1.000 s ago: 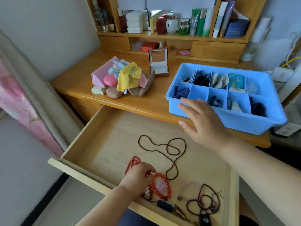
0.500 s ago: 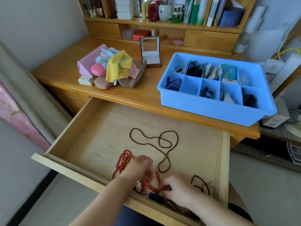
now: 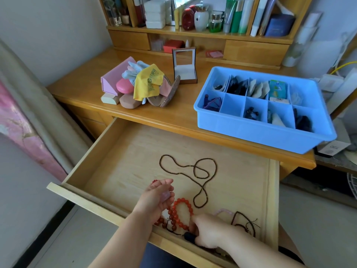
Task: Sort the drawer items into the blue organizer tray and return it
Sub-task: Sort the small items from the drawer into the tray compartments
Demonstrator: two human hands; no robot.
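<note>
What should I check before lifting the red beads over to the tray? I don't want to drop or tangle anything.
1. Left hand holds red beads: ok, fingers curled round a strand.
2. Right hand has the red bead bracelet: cannot tell, fingertips are at its rim but a firm pinch is not visible.
3. Bracelet free of the long brown necklace: ok, they lie apart.
4. Bracelet free of the dark cord bracelets: ok, those lie to the right of the hand.
5. Free compartment in the blue organizer tray: ok, the second front compartment looks empty.
</note>
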